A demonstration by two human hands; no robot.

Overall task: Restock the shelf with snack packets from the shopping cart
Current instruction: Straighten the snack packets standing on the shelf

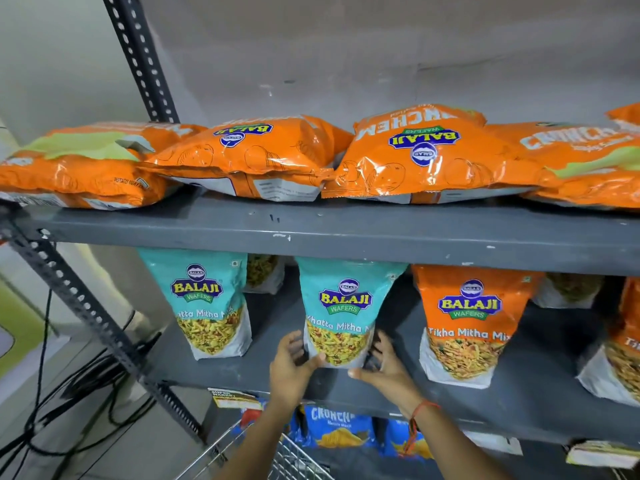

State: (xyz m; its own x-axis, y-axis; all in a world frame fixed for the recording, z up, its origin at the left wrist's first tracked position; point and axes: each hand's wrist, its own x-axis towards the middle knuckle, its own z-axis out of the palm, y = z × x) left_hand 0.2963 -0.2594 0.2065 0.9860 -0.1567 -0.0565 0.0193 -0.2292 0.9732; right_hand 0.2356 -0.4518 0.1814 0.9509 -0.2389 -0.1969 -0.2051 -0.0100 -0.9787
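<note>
A teal Khatta Mitha Mix packet stands upright on the grey middle shelf. My left hand cups its lower left corner and my right hand presses its lower right corner, so both hands hold the packet's base. A second teal packet stands to its left. An orange Tikha Mitha Mix packet stands to its right. The wire shopping cart shows at the bottom, below my arms.
Several large orange wafer bags lie flat on the upper shelf. Blue chip packets sit on the shelf below. A perforated steel upright runs down the left, with black cables on the floor beside it.
</note>
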